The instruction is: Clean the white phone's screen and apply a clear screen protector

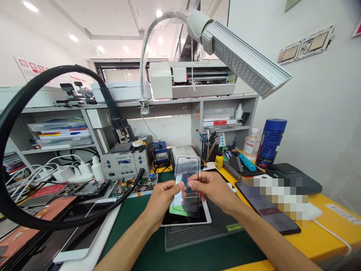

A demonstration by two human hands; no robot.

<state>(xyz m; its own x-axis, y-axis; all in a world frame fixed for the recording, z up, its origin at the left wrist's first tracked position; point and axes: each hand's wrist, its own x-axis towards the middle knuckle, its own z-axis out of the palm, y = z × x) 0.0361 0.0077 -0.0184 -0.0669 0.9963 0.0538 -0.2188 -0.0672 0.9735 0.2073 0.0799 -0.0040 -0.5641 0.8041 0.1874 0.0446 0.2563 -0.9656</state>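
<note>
A clear phone screen protector [187,165] with a thin black border stands tilted in front of me, and things behind it show through. The thumb and fingers of my left hand [163,197] are closed on it near its middle. My right hand [216,188] pinches at the same sheet from the other side, its thumb close to the left thumb. Whether a thin film lies between the fingertips cannot be made out. Below the sheet lies a white-framed tablet [208,216] with a dark screen, resting on a grey perforated mat [180,238].
A black hose [8,124] loops across the left side, near my left forearm. Phones, boards and a grey soldering station [124,163] stand left. On the right are a large phone [270,210], a yellow bottle [219,160] and a blue can [272,141]. A lamp [245,56] hangs overhead.
</note>
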